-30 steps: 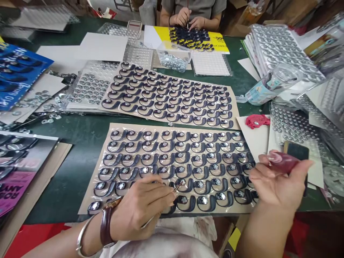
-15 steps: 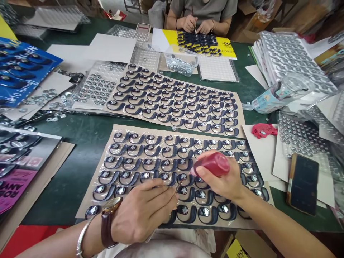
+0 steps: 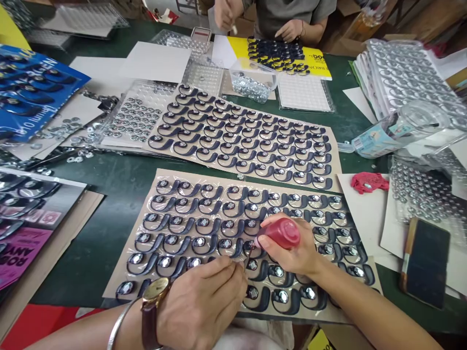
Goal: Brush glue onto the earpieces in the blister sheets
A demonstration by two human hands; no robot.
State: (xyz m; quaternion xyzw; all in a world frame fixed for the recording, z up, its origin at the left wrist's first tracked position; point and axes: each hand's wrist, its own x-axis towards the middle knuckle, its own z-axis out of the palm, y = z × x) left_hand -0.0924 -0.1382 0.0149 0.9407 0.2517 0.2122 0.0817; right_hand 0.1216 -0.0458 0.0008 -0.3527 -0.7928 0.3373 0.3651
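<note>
A brown cardboard sheet (image 3: 144, 277) under clear film lies before me, bearing rows of dark curled pieces with round shiny gems. My right hand (image 3: 292, 248) is closed around a red squeeze bottle (image 3: 282, 232), tilted so its nozzle points down and left at one curled piece (image 3: 251, 244) near the sheet's middle. Low over the front rows, my left hand (image 3: 204, 301) has its fingers pressed together on a thin pointed tool (image 3: 250, 252). That tool's tip is close to the nozzle; most of it is hidden by the fingers. My left forearm covers part of the front row.
Behind lies a second sheet (image 3: 333, 165) of similar pieces. A plastic box of gems (image 3: 251, 87), a clear jar (image 3: 397, 131), a red cloth (image 3: 369, 182) and a phone (image 3: 426, 262) stand around. Across the table another person (image 3: 288, 29) works at a yellow card (image 3: 317, 68).
The bottle has moved slightly left and down, its nozzle closer to the pointed tool. My left hand has shifted right and down. The other person's hands have moved apart.
</note>
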